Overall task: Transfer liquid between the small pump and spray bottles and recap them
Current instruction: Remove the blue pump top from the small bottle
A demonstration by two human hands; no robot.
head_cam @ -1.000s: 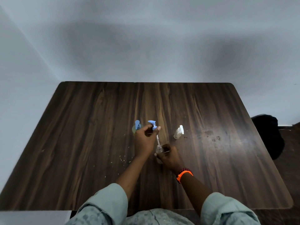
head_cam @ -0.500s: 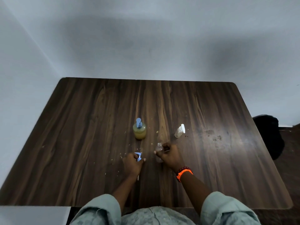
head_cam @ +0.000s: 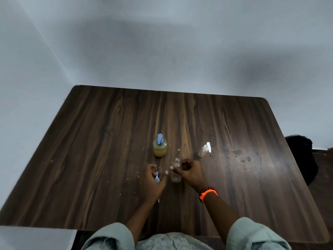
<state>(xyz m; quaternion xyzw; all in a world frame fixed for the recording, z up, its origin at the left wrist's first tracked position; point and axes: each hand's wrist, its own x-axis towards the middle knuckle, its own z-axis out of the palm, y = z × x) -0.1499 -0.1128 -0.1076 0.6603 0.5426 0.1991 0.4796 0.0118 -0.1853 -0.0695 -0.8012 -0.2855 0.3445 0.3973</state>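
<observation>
Left hand (head_cam: 153, 181) grips blue pump head (head_cam: 157, 177), right hand (head_cam: 189, 171) seemingly pinches the uncapped clear bottle (head_cam: 176, 171) on surface (head_cam: 90, 159).

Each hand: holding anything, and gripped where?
Left hand holds the removed blue pump head, fingers around its top, tube trailing toward the wrist. Right hand grips the small clear bottle near its neck.
</observation>
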